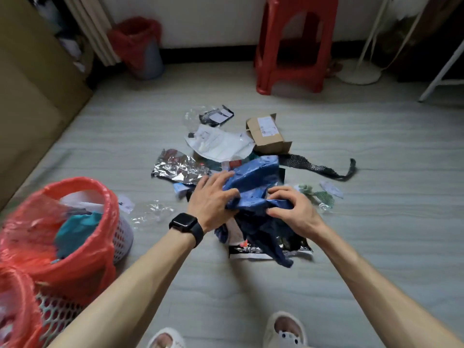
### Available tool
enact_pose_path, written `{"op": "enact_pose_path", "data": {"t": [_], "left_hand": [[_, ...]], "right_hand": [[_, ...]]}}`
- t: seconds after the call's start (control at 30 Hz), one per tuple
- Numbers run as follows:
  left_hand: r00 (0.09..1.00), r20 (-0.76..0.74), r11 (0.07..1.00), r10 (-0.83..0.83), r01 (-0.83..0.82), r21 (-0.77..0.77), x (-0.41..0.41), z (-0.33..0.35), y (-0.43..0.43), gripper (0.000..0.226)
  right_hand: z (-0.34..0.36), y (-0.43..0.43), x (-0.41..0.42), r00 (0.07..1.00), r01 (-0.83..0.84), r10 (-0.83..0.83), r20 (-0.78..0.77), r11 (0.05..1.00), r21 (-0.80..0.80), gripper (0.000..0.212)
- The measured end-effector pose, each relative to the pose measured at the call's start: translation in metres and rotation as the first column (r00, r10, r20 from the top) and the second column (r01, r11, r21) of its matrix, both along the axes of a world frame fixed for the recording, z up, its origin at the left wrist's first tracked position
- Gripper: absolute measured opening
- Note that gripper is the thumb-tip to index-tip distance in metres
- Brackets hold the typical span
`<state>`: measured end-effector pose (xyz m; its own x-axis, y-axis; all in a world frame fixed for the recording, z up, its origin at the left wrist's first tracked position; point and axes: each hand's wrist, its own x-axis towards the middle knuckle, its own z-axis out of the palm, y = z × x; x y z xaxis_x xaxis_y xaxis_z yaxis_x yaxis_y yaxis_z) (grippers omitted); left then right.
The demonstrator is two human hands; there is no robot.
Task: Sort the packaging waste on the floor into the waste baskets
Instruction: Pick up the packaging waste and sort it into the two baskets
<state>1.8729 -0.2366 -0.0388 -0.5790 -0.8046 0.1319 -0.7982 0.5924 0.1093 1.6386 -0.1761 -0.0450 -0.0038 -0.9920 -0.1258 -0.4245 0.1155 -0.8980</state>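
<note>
I have both hands clamped on the blue plastic bag [253,177], which is crumpled over the heap of waste on the floor, to the right of the near waste basket [123,237]. My left hand [212,197] covers the bag's left side, with fingers across the top and thumb dug into a fold. My right hand [291,208] pinches the right side, its fingers curled into the plastic, so the bag sits between my palms. Its lower end trails onto a black-and-white wrapper [271,249]. Farther from the basket, beyond the bag, lie a silver foil pouch [178,167], a white mailer [221,144] and an open cardboard box [266,133]. The red-lined basket holds teal and white scraps. A second basket [15,297] stands just beside it, nearer me.
</note>
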Motion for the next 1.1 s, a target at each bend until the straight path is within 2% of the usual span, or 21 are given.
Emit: {"op": "enact_pose_path", "data": {"t": [0.07,0.17,0.23,0.33,0.4,0.47,0.53,0.57,0.6,0.67,0.8,0.83,0.9,0.97,1.03,1.1], "left_hand": [[0.997,-0.072,0.999,0.000,0.002,0.037,0.008,0.021,0.012,0.021],[0.972,-0.156,0.976,0.177,-0.152,0.157,0.018,0.052,0.030,0.014],[0.927,-0.227,0.939,0.298,-0.241,0.246,0.027,0.065,0.038,0.020],[0.885,-0.277,0.915,0.374,-0.303,0.267,0.038,0.079,0.049,0.022],[0.846,-0.336,0.899,0.415,-0.323,0.296,0.040,0.087,0.054,0.020],[0.789,-0.408,0.869,0.460,-0.306,0.389,0.038,0.095,0.060,0.024],[0.722,-0.480,0.816,0.498,-0.204,0.541,0.034,0.104,0.069,0.029],[0.688,-0.502,0.773,0.524,-0.137,0.619,0.032,0.107,0.073,0.030],[0.660,-0.507,0.721,0.554,-0.075,0.689,0.031,0.110,0.077,0.029],[0.620,-0.496,0.619,0.608,0.021,0.785,0.031,0.115,0.083,0.025],[0.634,-0.453,0.516,0.627,0.097,0.851,0.044,0.126,0.090,0.017],[0.641,-0.451,0.527,0.621,0.084,0.845,0.047,0.127,0.091,0.018],[0.680,-0.470,0.618,0.562,0.033,0.786,0.055,0.125,0.092,0.028],[0.762,-0.459,0.715,0.457,-0.008,0.699,0.064,0.122,0.093,0.042],[0.845,-0.386,0.778,0.369,-0.054,0.626,0.066,0.120,0.097,0.054],[0.878,-0.246,0.783,0.410,-0.201,0.589,0.064,0.120,0.102,0.073]], "right_hand": [[0.017,0.011,0.002,0.997,0.019,-0.024,-0.078,0.997,-0.072,0.022],[0.035,0.027,0.006,0.953,0.079,-0.143,-0.268,0.968,-0.236,0.026],[0.046,0.042,0.014,0.889,0.087,-0.241,-0.390,0.923,-0.374,0.045],[0.062,0.066,0.036,0.806,-0.010,-0.305,-0.507,0.850,-0.527,0.072],[0.070,0.079,0.054,0.812,-0.118,-0.203,-0.547,0.861,-0.494,0.084],[0.077,0.087,0.069,0.842,-0.190,-0.019,-0.539,0.925,-0.328,0.103],[0.083,0.089,0.079,0.845,-0.254,0.134,-0.518,0.953,-0.168,0.118],[0.088,0.088,0.082,0.833,-0.281,0.171,-0.526,0.950,-0.136,0.120],[0.091,0.087,0.085,0.826,-0.297,0.190,-0.530,0.947,-0.124,0.119],[0.093,0.083,0.089,0.835,-0.298,0.167,-0.524,0.938,-0.177,0.103],[0.085,0.076,0.092,0.875,-0.237,0.065,-0.479,0.922,-0.307,0.061],[0.083,0.074,0.090,0.877,-0.209,0.028,-0.480,0.921,-0.329,0.054],[0.081,0.071,0.084,0.888,-0.130,-0.052,-0.457,0.924,-0.358,0.045],[0.081,0.071,0.081,0.929,-0.055,-0.088,-0.359,0.928,-0.369,0.043],[0.084,0.072,0.080,0.965,0.020,-0.118,-0.234,0.924,-0.382,0.044],[0.088,0.074,0.083,0.978,0.117,-0.172,-0.119,0.922,-0.370,0.044]]}}
